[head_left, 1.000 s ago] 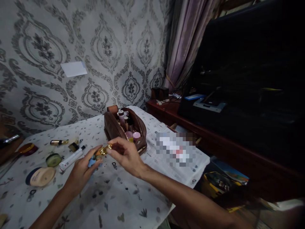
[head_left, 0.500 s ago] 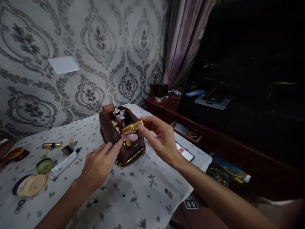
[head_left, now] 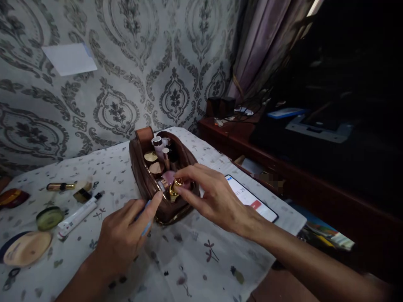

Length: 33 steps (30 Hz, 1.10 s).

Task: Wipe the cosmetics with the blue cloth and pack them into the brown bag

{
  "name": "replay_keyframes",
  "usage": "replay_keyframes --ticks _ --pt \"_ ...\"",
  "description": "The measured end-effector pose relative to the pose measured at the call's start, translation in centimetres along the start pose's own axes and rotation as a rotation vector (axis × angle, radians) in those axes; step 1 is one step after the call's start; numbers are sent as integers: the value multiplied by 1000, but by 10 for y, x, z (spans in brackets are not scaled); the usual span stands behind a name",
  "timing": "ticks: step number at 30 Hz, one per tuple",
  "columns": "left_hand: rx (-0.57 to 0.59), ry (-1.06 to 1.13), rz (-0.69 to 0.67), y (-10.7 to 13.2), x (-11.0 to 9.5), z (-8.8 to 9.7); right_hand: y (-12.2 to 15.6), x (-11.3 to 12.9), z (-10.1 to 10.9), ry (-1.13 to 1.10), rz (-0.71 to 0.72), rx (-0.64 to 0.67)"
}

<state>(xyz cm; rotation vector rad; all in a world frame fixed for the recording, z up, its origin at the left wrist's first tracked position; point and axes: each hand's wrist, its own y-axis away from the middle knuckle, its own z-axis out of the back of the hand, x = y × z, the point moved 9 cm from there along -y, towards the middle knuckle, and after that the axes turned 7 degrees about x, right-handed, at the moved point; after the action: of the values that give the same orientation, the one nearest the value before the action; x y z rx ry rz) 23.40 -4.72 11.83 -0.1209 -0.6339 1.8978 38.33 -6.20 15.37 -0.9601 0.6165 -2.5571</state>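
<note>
A brown makeup bag [head_left: 143, 176] stands unzipped, packed with small cosmetics. My right hand [head_left: 214, 197] pinches a shiny gold lipstick tube [head_left: 175, 189] between thumb and fingers, inside the front end of the bag. Against the near left side of the bag, my left hand [head_left: 126, 226] is closed, with one fingertip on the zipper rim. A light blue bit [head_left: 146, 228] shows by its fingers; I cannot make out what it is. In the bag are a pale bottle [head_left: 158, 146], a gold-lidded round item [head_left: 150, 156] and a pink item [head_left: 168, 178] close to the lipstick tube.
Left on the patterned tablecloth [head_left: 176, 251] lie a powder compact [head_left: 28, 249], a green round jar [head_left: 49, 218], a white tube [head_left: 78, 216] and a gold-and-black tube [head_left: 61, 186]. A lit phone [head_left: 252, 201] lies beyond my right wrist, near a dark red desk [head_left: 226, 136].
My right hand has lowered the gold lipstick tube into the bag's front end and turned it more upright. My left hand stays at the rim. The view has shifted closer.
</note>
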Motion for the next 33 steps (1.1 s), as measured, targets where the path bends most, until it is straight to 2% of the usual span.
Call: replay_keyframes --ticks 7,16,19,27,33 --pt "-4 53 -4 4 2 -2 -5 5 -19 158 128 155" --pt "-5 18 -3 3 3 0 -2 4 -26 292 140 229" --pt "18 24 -9 5 3 -1 3 2 -26 311 159 219" --pt "61 64 30 12 8 -8 15 -8 -17 185 204 79" --pt "125 84 26 11 8 -9 7 -11 -16 145 224 84"
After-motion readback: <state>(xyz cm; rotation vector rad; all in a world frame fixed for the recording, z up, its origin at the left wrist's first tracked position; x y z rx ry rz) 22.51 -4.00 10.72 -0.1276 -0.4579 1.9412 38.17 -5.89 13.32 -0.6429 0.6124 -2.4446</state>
